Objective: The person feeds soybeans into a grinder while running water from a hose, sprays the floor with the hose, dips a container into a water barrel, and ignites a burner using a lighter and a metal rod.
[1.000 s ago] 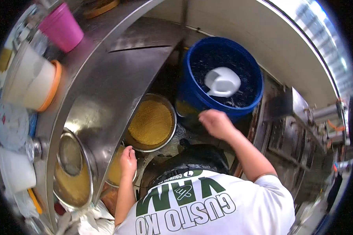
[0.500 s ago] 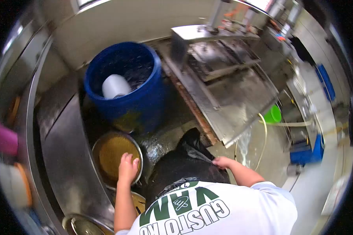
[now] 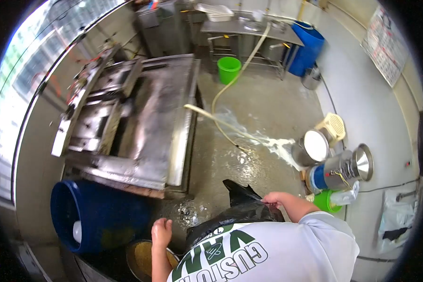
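Observation:
My right hand (image 3: 273, 199) is closed on the edge of the black plastic apron (image 3: 242, 209) worn over my white shirt, pulling a corner of it up. Near the blue barrel, my left hand (image 3: 161, 232) hangs with bent fingers, and whether it holds anything cannot be made out. Just below that hand is a metal bowl (image 3: 130, 263) of yellow grainy material (image 3: 144, 256), partly covered by my forearm. A white scoop (image 3: 77, 231) shows inside the blue barrel (image 3: 103, 216) at the lower left.
A steel press table (image 3: 155, 117) stands ahead on the left. A pale hose (image 3: 215, 101) crosses the wet floor (image 3: 268, 113), where white liquid is spilled. At the right are a metal pot (image 3: 303, 152), a steel machine (image 3: 338, 169) and a green bucket (image 3: 325, 201). Farther back stands another green bucket (image 3: 229, 70).
The view has swung right, so the barrel and bowl now lie lower left. My right hand has moved from beside the barrel to the apron and taken hold of its edge.

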`<state>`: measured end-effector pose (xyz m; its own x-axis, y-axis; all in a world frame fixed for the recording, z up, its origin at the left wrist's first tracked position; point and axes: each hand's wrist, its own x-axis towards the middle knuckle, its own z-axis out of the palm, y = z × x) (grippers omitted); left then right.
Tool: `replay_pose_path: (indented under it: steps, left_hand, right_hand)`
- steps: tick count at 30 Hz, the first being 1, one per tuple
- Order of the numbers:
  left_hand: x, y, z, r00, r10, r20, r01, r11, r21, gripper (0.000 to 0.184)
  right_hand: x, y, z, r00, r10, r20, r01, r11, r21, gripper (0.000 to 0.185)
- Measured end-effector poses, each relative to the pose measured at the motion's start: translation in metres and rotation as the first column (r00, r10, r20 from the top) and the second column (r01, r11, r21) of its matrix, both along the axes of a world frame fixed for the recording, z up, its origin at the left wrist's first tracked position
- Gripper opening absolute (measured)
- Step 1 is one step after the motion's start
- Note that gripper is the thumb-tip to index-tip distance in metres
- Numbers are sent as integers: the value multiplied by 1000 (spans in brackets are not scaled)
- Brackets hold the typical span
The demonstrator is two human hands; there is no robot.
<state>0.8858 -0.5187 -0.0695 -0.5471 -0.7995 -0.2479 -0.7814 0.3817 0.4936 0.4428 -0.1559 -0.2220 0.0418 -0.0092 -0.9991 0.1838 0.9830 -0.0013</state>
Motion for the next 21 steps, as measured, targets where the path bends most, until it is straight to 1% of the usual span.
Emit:
replay_pose_path:
  steps: [1, 2, 3, 4, 5, 6, 8, 9, 10, 11, 12, 13, 14, 16, 17, 18, 20, 21]
  left_hand:
    - [-36, -3, 4, 999, -44, 4, 44, 999, -24, 33]
    - [-72, -2, 10, 996, -87, 8, 87, 995, -48, 33]
    - [-112, 1, 13, 993, -114, 17, 115, 992, -44, 33]
    - [-152, 7, 18, 986, -163, -21, 161, 984, -73, 34]
    - [-190, 13, 21, 974, -217, -65, 210, 972, -106, 35]
    - [-226, 19, 20, 964, -255, -70, 247, 963, -109, 35]
    - [-297, 32, 19, 880, -453, -141, 432, 888, -158, 39]
    - [-329, 39, 19, 857, -498, -133, 482, 866, -134, 44]
    - [-360, 45, 17, 842, -519, -144, 503, 854, -137, 44]
    - [-390, 50, 12, 804, -580, -131, 562, 814, -149, 46]
    - [-418, 54, 9, 765, -633, -118, 615, 772, -160, 48]
    - [-446, 58, 9, 750, -657, -82, 647, 754, -115, 53]
    - [-471, 60, 7, 743, -663, -92, 653, 748, -116, 53]
    - [-521, 61, -3, 684, -730, 1, 724, 678, -130, 58]
    - [-544, 58, -19, 686, -727, 19, 725, 682, -92, 60]
    - [-564, 55, -34, 682, -731, 7, 728, 679, -94, 60]
    - [-606, 48, -65, 632, -730, 261, 775, 596, -208, 54]
    - [-623, 41, -86, 633, -734, 244, 774, 596, -213, 54]
  right_hand:
    - [-21, 27, -19, 989, -102, -104, 86, 985, -149, 36]
    - [-37, 49, -27, 957, -215, -193, 151, 942, -299, 37]
    - [-54, 73, -35, 953, -240, -185, 180, 939, -294, 37]
    - [-69, 92, -33, 888, -331, -319, 239, 925, -296, 37]
    - [-84, 112, -32, 792, -413, -450, 298, 905, -305, 36]
    - [-100, 130, -31, 772, -444, -454, 331, 892, -309, 36]
    - [-134, 163, -22, 782, -174, -598, 87, 981, -171, 39]
    - [-148, 176, -20, 770, -195, -608, 114, 979, -169, 39]
    - [-161, 184, -19, 723, -75, -687, -28, 990, -138, 37]
    - [-173, 191, -18, 654, 45, -755, -169, 982, -88, 36]
    - [-184, 193, -14, 647, 37, -762, -153, 985, -82, 36]
    - [-194, 188, -7, 579, -9, -815, -170, 977, -131, 37]
    - [-203, 180, -2, 509, -53, -859, -196, 965, -176, 38]
    - [-224, 158, 5, 545, -172, -821, -116, 954, -277, 37]
    - [-233, 143, 20, 534, -208, -820, -148, 932, -332, 39]
    - [-240, 128, 39, 524, -242, -817, -181, 906, -384, 41]
    - [-263, 104, 61, 559, -217, -800, -254, 874, -414, 42]
    - [-279, 99, 62, 547, -210, -811, -258, 879, -402, 42]
